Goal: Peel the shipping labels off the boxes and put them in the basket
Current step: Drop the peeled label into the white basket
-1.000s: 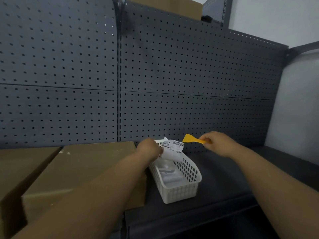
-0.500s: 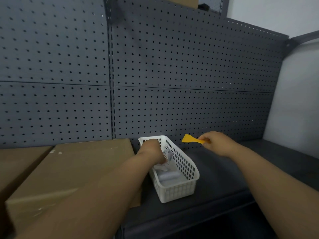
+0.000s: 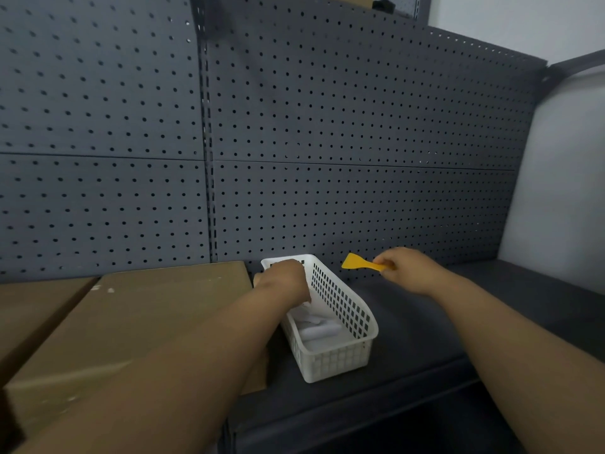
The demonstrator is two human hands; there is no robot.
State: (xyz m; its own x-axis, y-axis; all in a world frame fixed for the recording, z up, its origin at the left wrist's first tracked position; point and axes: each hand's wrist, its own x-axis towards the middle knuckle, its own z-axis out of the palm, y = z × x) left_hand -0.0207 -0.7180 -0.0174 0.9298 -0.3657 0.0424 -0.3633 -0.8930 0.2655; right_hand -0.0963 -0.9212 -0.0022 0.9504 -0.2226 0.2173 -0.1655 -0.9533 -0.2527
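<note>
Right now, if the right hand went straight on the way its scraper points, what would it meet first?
Probably the far rim of the basket: the right hand aims the scraper leftward at it, with the left hand just beyond. Depth is unclear; it might pass behind to the pegboard.

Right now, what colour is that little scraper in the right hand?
The scraper in the right hand is plain yellow-orange, seen clearly in the head view.

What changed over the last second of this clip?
The left hand lowered the peeled label from above the rim down into the white basket. The label is now hidden under the hand, so release cannot be confirmed. The right hand still holds the yellow scraper beside the basket. The basket and the cardboard boxes have not moved.
</note>
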